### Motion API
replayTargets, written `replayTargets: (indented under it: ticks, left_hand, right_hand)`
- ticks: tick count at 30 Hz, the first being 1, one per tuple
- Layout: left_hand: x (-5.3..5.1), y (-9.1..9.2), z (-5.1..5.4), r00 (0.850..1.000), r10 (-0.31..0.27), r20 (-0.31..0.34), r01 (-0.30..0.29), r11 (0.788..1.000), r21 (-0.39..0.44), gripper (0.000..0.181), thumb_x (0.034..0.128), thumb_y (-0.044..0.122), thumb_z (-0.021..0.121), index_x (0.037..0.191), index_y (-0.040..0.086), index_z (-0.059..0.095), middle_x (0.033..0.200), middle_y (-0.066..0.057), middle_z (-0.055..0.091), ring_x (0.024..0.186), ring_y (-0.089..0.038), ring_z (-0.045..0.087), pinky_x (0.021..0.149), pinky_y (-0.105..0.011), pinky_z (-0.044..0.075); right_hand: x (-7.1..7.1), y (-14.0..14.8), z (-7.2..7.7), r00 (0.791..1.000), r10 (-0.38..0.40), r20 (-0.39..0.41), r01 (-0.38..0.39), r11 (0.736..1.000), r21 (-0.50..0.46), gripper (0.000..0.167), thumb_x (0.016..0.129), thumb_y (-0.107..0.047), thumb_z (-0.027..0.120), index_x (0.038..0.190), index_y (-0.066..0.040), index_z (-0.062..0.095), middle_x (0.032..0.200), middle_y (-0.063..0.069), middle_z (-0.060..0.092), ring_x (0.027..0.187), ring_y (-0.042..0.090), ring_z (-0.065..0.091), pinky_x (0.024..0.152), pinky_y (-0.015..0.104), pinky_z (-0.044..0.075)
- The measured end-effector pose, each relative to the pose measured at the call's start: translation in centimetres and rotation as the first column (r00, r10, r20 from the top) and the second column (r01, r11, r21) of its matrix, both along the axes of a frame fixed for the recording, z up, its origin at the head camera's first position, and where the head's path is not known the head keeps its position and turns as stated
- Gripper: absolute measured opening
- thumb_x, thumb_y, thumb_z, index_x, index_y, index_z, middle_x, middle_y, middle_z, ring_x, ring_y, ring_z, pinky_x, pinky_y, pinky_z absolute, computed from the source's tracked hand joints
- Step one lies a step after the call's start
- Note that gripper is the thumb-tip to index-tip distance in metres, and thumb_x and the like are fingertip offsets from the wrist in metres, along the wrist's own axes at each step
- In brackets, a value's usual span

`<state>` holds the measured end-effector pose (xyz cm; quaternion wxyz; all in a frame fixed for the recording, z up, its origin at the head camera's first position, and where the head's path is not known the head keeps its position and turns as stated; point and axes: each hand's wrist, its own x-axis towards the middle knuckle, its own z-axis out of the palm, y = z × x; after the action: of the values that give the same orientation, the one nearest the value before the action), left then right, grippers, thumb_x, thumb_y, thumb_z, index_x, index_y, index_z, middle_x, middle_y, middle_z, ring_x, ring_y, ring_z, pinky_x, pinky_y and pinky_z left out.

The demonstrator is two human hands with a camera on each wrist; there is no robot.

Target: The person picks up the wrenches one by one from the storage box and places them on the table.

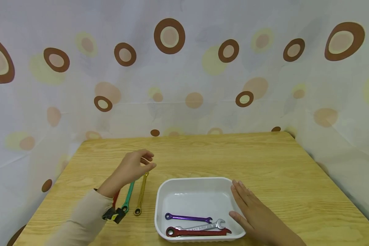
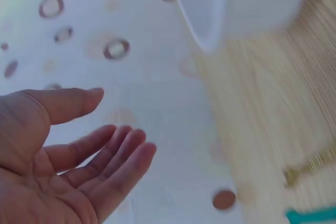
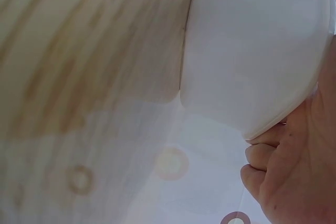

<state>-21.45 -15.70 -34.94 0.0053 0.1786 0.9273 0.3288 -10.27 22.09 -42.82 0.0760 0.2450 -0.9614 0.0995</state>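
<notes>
My left hand (image 1: 136, 165) hovers over the table left of a white tray (image 1: 196, 181), its fingers loosely bent with nothing between them. Below it lie a gold wrench (image 1: 142, 193), a green wrench (image 1: 129, 194) and a red wrench (image 1: 115, 198), partly hidden by the wrist and sleeve. In the tray are a purple wrench (image 1: 189, 218), a silver wrench (image 1: 204, 226) and a dark red wrench (image 1: 200, 233) along the near side. The right hand (image 1: 253, 208) rests against the tray's right rim with straight fingers; in the right wrist view its palm (image 3: 307, 166) touches the tray wall.
The wooden table (image 1: 279, 164) extends behind the tray and to its right. A white curtain (image 1: 196, 75) with brown and yellow circles hangs behind the table and along both sides. A black strap (image 1: 114, 215) is on the left wrist.
</notes>
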Motion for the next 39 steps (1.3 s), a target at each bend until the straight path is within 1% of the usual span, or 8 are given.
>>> replayTargets:
  ticks: [3,5,10,14,20,29,34,39]
  left_hand:
    - [0.6,2.6,0.7,0.991,-0.132,-0.027,0.132,0.991,0.008,0.027,0.0904,0.019,0.067,0.113,0.004,0.064,0.101,-0.005,0.067,0.092,-0.019,0.065,0.078,-0.035,0.054]
    - [0.9,4.3,1.1,0.973,-0.226,-0.036,0.226,0.974,-0.002,0.026,0.0903,0.019,0.068,0.111,0.005,0.065,0.097,-0.002,0.067,0.09,-0.016,0.064,0.078,-0.033,0.053]
    - [1.1,8.2,1.0,0.907,-0.42,-0.006,0.42,0.907,-0.016,0.023,0.0898,0.018,0.068,0.109,0.005,0.066,0.095,-0.001,0.068,0.087,-0.011,0.064,0.079,-0.028,0.052]
    - [1.1,10.7,-0.1,0.862,-0.502,0.07,0.504,0.863,-0.023,0.024,0.0882,0.018,0.07,0.108,0.004,0.067,0.096,-0.002,0.068,0.086,-0.007,0.062,0.079,-0.024,0.051]
    - [1.2,13.1,-2.0,0.813,-0.559,0.164,0.575,0.815,-0.069,0.024,0.0863,0.017,0.072,0.106,0.005,0.068,0.096,-0.002,0.069,0.083,0.0,0.06,0.076,-0.015,0.049]
    - [1.6,14.3,-4.3,0.748,-0.59,0.305,0.656,0.728,-0.201,0.021,0.0783,0.016,0.08,0.095,0.01,0.069,0.083,0.007,0.066,0.074,0.003,0.056,0.066,-0.012,0.045]
    - [1.9,14.4,-5.2,0.731,-0.58,0.359,0.675,0.69,-0.261,0.022,0.0722,0.015,0.084,0.088,0.012,0.069,0.076,0.008,0.064,0.069,0.003,0.054,0.063,-0.012,0.043]
    - [2.3,14.5,-5.4,0.717,-0.565,0.408,0.69,0.657,-0.304,0.023,0.0707,0.012,0.085,0.086,0.013,0.068,0.073,0.009,0.062,0.067,0.001,0.053,0.062,-0.013,0.042]
  right_hand:
    - [0.0,0.1,0.0,1.0,0.005,-0.005,-0.005,1.0,-0.001,0.068,0.1,-0.045,0.044,0.15,-0.002,0.027,0.158,0.011,0.021,0.144,0.028,0.021,0.109,0.011,-0.009]
    - [0.0,0.1,-0.1,1.0,0.007,-0.015,-0.007,1.0,0.0,0.068,0.1,-0.044,0.045,0.149,-0.001,0.028,0.158,0.012,0.022,0.144,0.028,0.021,0.11,0.012,-0.009]
    - [0.0,0.1,-0.1,1.0,-0.002,-0.023,0.002,1.0,-0.003,0.068,0.099,-0.045,0.046,0.149,-0.001,0.029,0.157,0.011,0.023,0.143,0.029,0.023,0.109,0.011,-0.009]
    - [-0.1,0.1,-0.3,0.999,0.0,-0.041,0.0,1.0,-0.01,0.068,0.099,-0.044,0.047,0.149,-0.002,0.03,0.157,0.011,0.024,0.144,0.028,0.023,0.109,0.01,-0.008]
    - [-0.1,0.1,-0.6,0.992,0.03,-0.119,-0.031,0.999,-0.007,0.067,0.098,-0.041,0.051,0.147,0.001,0.033,0.155,0.013,0.028,0.145,0.022,0.018,0.111,0.011,-0.005]
    - [0.0,0.0,-0.5,0.993,0.042,-0.113,-0.044,0.999,-0.01,0.067,0.098,-0.04,0.05,0.148,0.0,0.031,0.155,0.014,0.027,0.146,0.019,0.015,0.111,0.012,-0.006]
    - [-0.1,0.0,-0.4,0.995,0.039,-0.088,-0.04,0.999,-0.015,0.067,0.099,-0.04,0.049,0.148,0.0,0.03,0.156,0.014,0.026,0.146,0.018,0.013,0.111,0.012,-0.007]
    - [-0.1,0.0,-0.4,0.997,0.037,-0.063,-0.038,0.999,-0.02,0.066,0.1,-0.041,0.047,0.148,0.0,0.029,0.156,0.014,0.024,0.147,0.017,0.011,0.111,0.012,-0.007]
